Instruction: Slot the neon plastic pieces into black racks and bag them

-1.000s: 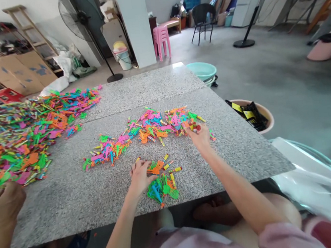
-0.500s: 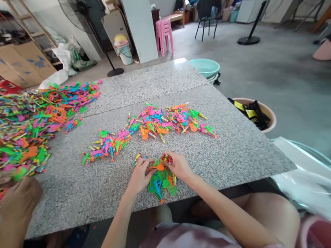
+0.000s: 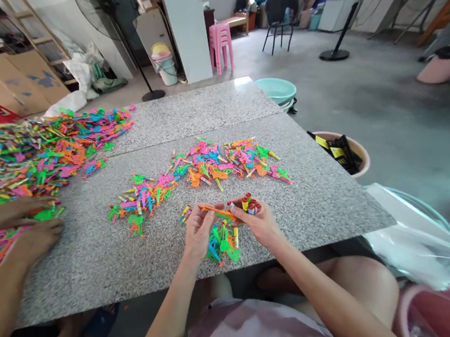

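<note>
Left hand (image 3: 198, 227) clamped on orange piece (image 3: 219, 212), right hand (image 3: 259, 223) clamped on tubes (image 3: 251, 205) at its other end, presumably steadying both above worktop (image 3: 139, 272).

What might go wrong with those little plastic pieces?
The little tubes bunched in the right hand might slip out, since there are several at once. The green piece lying near the front edge of the table could get bumped off.

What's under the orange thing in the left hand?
Green and blue plastic pieces peek out below the orange thing, on the speckled table. It and the left hand and right hand hide the rest.
</note>
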A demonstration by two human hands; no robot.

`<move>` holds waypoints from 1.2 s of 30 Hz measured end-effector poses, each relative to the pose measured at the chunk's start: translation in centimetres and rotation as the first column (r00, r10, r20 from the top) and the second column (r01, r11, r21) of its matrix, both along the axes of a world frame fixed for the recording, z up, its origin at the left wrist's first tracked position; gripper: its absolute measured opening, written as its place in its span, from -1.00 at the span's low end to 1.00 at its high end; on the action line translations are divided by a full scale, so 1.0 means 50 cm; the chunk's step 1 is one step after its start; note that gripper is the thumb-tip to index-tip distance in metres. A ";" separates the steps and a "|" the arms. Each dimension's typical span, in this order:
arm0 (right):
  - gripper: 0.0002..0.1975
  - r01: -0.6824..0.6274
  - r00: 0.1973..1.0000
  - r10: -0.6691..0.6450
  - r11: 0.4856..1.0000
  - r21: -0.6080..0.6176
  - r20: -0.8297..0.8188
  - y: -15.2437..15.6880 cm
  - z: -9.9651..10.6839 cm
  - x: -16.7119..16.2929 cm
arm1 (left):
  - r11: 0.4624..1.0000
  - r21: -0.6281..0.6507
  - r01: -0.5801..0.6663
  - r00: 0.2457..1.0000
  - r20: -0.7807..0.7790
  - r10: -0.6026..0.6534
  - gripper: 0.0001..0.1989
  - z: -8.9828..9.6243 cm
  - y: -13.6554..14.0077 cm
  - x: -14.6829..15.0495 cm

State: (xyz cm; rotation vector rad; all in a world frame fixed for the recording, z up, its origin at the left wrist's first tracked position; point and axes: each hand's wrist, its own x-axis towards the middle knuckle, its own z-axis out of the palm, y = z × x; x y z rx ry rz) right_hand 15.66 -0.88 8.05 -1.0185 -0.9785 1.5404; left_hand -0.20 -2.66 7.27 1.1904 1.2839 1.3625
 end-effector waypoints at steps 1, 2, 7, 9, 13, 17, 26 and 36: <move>-0.61 0.007 1.000 -0.007 1.000 0.000 -0.012 -0.008 0.010 0.007 | 1.000 -0.016 -0.018 0.998 0.058 0.019 -0.69 0.001 -0.006 0.015; -0.62 0.017 1.000 -0.017 1.000 0.001 -0.010 -0.017 0.017 0.014 | 0.999 -0.031 -0.042 0.993 0.105 0.045 -0.69 0.003 -0.013 0.029; -0.65 0.089 0.975 -0.101 0.994 0.067 0.199 -0.059 0.038 0.055 | 0.982 -0.077 -0.171 0.973 0.147 0.180 -0.65 0.025 -0.044 0.069; -0.65 0.075 0.955 -0.099 0.992 0.098 0.278 -0.070 0.045 0.067 | 0.979 -0.021 -0.203 0.979 0.027 0.204 -0.66 0.040 -0.049 0.076; -0.65 0.039 0.936 -0.080 0.991 0.125 0.343 -0.077 0.057 0.077 | 0.973 0.142 -0.182 0.959 -0.193 0.208 -0.70 0.056 -0.049 0.088; -0.66 0.021 0.934 -0.065 0.991 0.130 0.351 -0.076 0.056 0.079 | 0.966 0.219 -0.135 0.942 -0.275 0.194 -0.69 0.052 -0.046 0.093; -0.65 -0.010 0.960 0.001 1.000 0.029 0.281 -0.078 0.072 0.080 | 0.955 0.271 -0.119 0.913 -0.347 0.213 -0.69 0.046 -0.042 0.085; -0.62 -0.110 0.987 0.123 0.986 -0.121 0.102 -0.084 0.047 0.057 | 0.935 0.231 -0.269 0.912 -0.251 0.324 -0.72 0.039 -0.047 0.123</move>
